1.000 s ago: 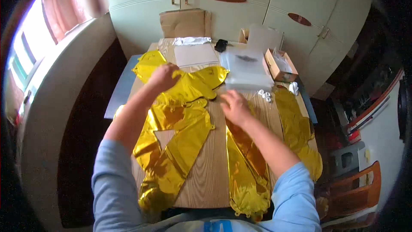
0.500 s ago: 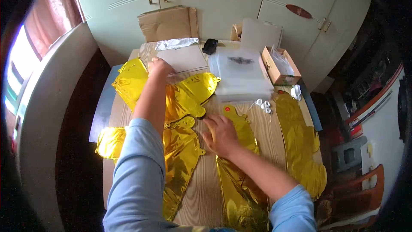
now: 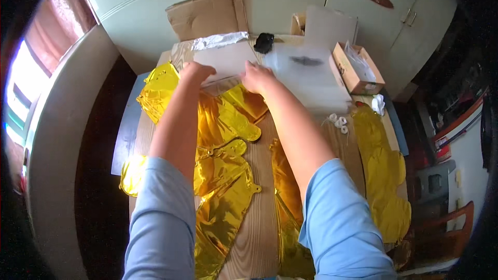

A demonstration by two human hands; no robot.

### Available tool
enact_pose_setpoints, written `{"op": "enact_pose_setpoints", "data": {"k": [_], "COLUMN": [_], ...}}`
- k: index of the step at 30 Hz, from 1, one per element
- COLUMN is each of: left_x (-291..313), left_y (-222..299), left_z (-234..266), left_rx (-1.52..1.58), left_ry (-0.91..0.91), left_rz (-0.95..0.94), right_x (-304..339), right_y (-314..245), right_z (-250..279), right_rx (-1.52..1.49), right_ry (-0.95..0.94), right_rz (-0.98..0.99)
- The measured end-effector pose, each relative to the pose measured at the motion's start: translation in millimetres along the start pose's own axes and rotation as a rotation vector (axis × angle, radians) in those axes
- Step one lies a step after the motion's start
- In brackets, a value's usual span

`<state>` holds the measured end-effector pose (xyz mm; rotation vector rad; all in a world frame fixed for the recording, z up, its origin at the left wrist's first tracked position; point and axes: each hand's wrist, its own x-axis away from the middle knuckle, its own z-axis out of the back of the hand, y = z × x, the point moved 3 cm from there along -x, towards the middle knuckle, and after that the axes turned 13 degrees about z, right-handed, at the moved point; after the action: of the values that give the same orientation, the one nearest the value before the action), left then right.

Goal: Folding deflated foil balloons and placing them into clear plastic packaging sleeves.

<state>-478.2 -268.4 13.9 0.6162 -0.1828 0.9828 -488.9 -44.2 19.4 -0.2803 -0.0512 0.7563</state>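
Observation:
At the far part of the table, my left hand (image 3: 194, 73) is over the left edge of a flat light-grey sheet (image 3: 225, 61), its thumb stretched out to the right. My right hand (image 3: 258, 78) meets the sheet's right edge, thumb and fingers apart. Neither hand visibly grips anything. Just below them lie crumpled gold foil balloons, deflated and overlapping: one (image 3: 160, 93) by my left wrist, another (image 3: 225, 119) between my forearms. A larger gold balloon (image 3: 223, 218) is spread nearer to me. My right arm partly covers a further gold balloon (image 3: 288, 197).
A stack of clear plastic bags (image 3: 306, 80) lies right of my right hand, with an open cardboard box (image 3: 358, 67) beyond. White ribbon rolls (image 3: 339, 122) and another gold balloon (image 3: 383, 176) are on the right. A black crumpled item (image 3: 263, 43) and folded cardboard (image 3: 207, 15) stand at the back.
My right hand has moved forward from the middle of the table to the grey sheet's right edge. My left hand stays near the sheet's left edge. The view has shifted slightly.

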Motion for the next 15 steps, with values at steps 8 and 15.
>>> {"op": "enact_pose_setpoints", "data": {"k": [8,15], "left_x": [-41,-66], "left_y": [-21,-32], "left_z": [1,-1], "left_rx": [0.326,0.476], "left_ry": [-0.128,-0.270], "left_rz": [-0.047,0.022], "right_x": [-1,-7], "right_y": [-17,-22], "right_z": [-3,0], "right_rx": [0.056,0.001], "right_ry": [-0.132,-0.121], "right_rz": [-0.030,-0.022]}}
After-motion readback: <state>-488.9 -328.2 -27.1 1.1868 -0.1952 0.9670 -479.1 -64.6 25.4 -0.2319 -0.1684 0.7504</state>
